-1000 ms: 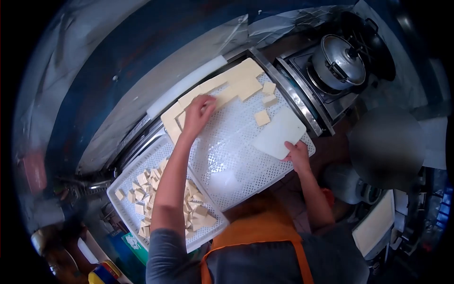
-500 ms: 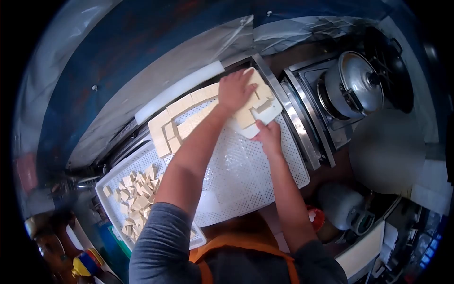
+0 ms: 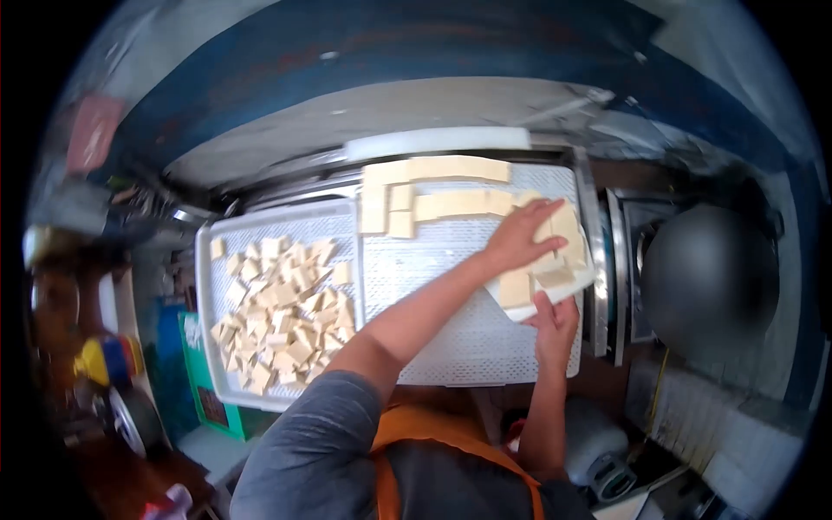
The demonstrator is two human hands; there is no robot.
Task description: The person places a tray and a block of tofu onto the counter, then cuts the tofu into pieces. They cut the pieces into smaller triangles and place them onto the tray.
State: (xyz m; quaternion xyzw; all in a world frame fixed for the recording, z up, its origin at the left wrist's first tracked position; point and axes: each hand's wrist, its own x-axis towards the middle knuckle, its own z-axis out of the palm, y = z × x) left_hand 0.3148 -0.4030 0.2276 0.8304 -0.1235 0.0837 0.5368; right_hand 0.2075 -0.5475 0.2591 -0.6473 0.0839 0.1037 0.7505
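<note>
My left hand (image 3: 524, 238) lies across pale tofu blocks (image 3: 568, 230) on a white board (image 3: 520, 312), fingers spread over their tops. By its near edge my right hand (image 3: 555, 325) grips the board, thumb on top and fingers underneath. The board is tilted over the right part of a perforated white tray (image 3: 451, 347). More tofu strips (image 3: 459, 204) stand in rows along the tray's far side, with a few pieces (image 3: 400, 211) at its left end. Part of the board is hidden under the blocks and my left hand.
A second white tray (image 3: 204, 286) on the left holds a heap of loose tofu cubes (image 3: 282, 321). A long white slab (image 3: 438, 140) lies behind the trays. To the right are a metal stove frame (image 3: 617, 277) and a large dark round shape (image 3: 711, 282). A gas cylinder (image 3: 594, 442) stands below.
The view has turned and shifted, so the left tray shows more fully. Both hands are still at the board, which now sits nearer me over the tray, with tofu showing where it covered the far row.
</note>
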